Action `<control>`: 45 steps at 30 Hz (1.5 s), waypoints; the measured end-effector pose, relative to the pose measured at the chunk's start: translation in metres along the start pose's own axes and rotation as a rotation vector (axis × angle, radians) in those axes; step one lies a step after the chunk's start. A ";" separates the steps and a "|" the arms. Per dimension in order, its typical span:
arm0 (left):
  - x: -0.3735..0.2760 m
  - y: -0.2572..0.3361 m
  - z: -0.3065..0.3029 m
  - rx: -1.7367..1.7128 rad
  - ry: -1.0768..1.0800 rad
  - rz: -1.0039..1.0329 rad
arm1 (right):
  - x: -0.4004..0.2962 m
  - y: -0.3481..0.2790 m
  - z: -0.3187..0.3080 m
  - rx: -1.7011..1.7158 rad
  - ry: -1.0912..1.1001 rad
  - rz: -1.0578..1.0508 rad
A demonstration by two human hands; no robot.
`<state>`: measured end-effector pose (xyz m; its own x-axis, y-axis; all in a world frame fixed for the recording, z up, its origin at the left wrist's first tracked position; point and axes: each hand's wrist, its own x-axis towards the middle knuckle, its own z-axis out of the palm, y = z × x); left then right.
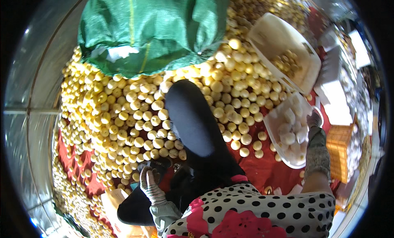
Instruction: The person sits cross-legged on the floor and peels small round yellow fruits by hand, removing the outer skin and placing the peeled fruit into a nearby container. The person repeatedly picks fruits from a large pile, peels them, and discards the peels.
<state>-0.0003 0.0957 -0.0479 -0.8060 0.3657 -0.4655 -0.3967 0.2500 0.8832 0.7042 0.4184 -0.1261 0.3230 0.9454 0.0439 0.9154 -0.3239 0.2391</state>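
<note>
My right hand (314, 119), in a glove, grips the round handle at the right side of a white plastic scoop-like tub (287, 159). Inside the tub lie several large pale, rounded pieces (287, 138). My left hand (150, 185), in a striped glove, is beside my lower leg and a dark shoe (161, 164). Its fingers point forward, and what lies between them is hard to make out. Many ivory-yellow balls (144, 115) are spread in front of me on a red cloth (252, 170).
A green woven sack (166, 25) slumps ahead, its mouth towards me. At front right is a tilted white bin (267, 31) with some balls inside. An orange-brown woven box (338, 151) stands right of my arm. Metal-framed panels (40, 84) rise on the left.
</note>
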 end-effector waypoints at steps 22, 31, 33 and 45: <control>0.034 -0.030 0.035 -0.268 0.022 -0.375 | -0.031 -0.921 -0.232 0.133 0.113 -1.241; 0.084 -0.015 0.031 -0.424 0.223 -0.167 | -0.172 -0.779 -0.220 1.083 -0.841 -1.434; 0.090 -0.004 0.026 -0.626 0.103 -0.088 | -0.238 -0.718 -0.222 1.052 -1.271 -1.400; 0.042 -0.017 -0.053 -0.997 -0.400 -0.261 | -0.397 -0.613 -0.224 1.053 -1.781 -1.135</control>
<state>-0.0509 0.0594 -0.0791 -0.5167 0.7157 -0.4699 -0.8553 -0.4072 0.3203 -0.0395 0.2499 -0.0725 -0.9169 -0.0588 -0.3948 0.3899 -0.3439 -0.8543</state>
